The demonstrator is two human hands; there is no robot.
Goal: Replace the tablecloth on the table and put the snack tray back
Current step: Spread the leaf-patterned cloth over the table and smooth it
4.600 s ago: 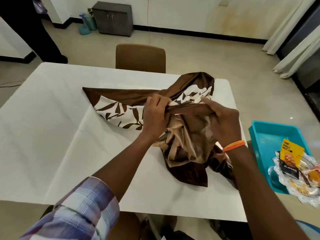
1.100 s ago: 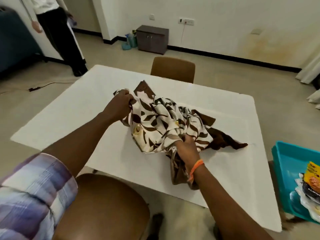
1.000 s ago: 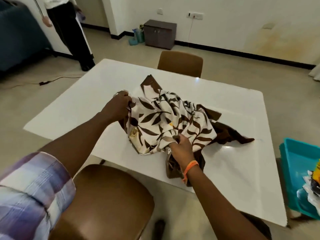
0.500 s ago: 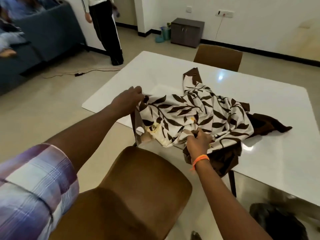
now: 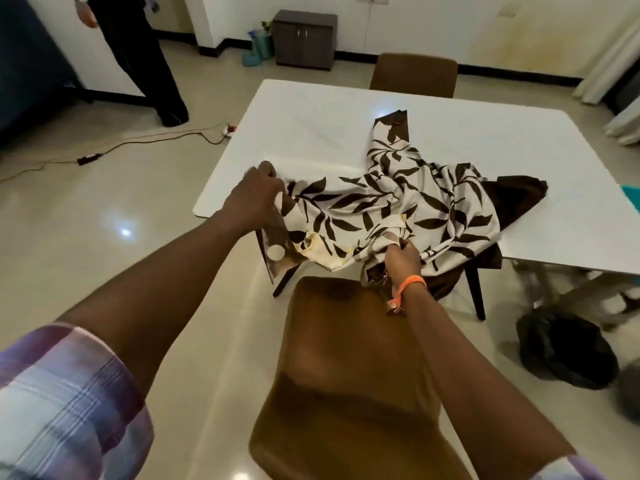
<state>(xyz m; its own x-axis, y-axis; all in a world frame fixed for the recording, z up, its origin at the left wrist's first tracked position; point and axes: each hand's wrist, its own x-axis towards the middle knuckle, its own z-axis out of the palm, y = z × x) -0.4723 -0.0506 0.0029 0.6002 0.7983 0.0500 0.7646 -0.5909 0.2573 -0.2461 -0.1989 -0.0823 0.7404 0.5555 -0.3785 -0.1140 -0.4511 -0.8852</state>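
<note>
A plain indoor room, likely a home dining area or a shared common room. A white table [image 5: 311,112] stands on glossy beige floor tiles [image 5: 86,220], with a brown chair [image 5: 414,75] at its far side, beyond the hands, and another brown chair [image 5: 346,375] close in front, under the right hand [image 5: 403,259]. Far beyond the left hand [image 5: 254,199], a small grey cabinet [image 5: 304,39] sits against a white wall with a dark skirting board [image 5: 512,71] (cleaning bottles stand beside it). A power cable [image 5: 145,138] trails across the floor. Pale curtains [image 5: 609,64] hang at the far right. A second person's dark trousers [image 5: 145,57] show at the far left.
</note>
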